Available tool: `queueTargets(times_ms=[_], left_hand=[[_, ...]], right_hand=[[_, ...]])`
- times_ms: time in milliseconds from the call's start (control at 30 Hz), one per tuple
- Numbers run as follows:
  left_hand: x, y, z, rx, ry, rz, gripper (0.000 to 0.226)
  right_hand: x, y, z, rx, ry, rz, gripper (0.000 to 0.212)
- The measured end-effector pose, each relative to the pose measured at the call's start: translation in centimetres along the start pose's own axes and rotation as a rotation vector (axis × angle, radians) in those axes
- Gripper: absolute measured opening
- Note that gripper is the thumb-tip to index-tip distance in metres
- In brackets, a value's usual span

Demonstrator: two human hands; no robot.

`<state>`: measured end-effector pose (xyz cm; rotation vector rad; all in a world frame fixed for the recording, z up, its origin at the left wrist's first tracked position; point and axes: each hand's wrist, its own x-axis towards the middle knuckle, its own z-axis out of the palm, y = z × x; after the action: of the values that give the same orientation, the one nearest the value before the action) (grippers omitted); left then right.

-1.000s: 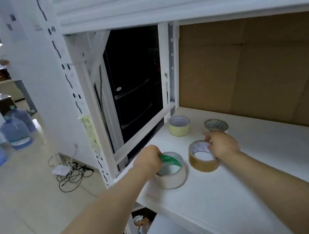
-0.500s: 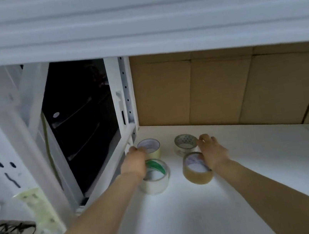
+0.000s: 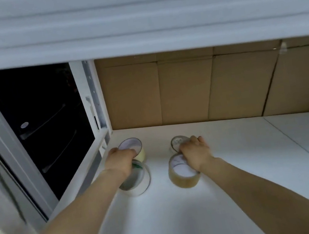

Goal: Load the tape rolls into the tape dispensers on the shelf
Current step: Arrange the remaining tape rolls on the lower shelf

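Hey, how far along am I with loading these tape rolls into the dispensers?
Done: nothing looks loaded, and no dispenser is in view. All four rolls lie flat on the shelf. In hand: your left hand grips the white roll and your right hand grips the brown roll. The yellow roll and the clear roll sit just behind them. Left: loading all four.

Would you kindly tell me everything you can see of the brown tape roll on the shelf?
The brown translucent tape roll lies flat on the white shelf board, hole upward, white showing inside its core. It looks like glossy plastic packing tape. The right hand grips its far right rim, fingers curled over the edge. A wide white tape roll sits apart to its left; a smaller greyish tape roll stands close behind.
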<state>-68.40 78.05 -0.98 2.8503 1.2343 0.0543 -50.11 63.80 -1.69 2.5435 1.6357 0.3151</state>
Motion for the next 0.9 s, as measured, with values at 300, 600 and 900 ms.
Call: queueTargets(times_ms=[300, 600, 900], left_hand=[[-1.5, 24.1, -2.5, -0.016, 0.140, 0.304, 0.018], [-5.4, 51.7, -1.6, 0.051, 0.154, 0.663, 0.017], [-3.8, 66.7, 0.1, 0.047, 0.122, 0.749, 0.016]], right_hand=[[-15.8, 20.0, -1.9, 0.075, 0.046, 0.118, 0.035], [-34.7, 41.0, -0.2, 0.271, -0.025, 0.469, 0.024], [-40.8, 53.1, 2.7, 0.303, -0.100, 0.645, 0.025]])
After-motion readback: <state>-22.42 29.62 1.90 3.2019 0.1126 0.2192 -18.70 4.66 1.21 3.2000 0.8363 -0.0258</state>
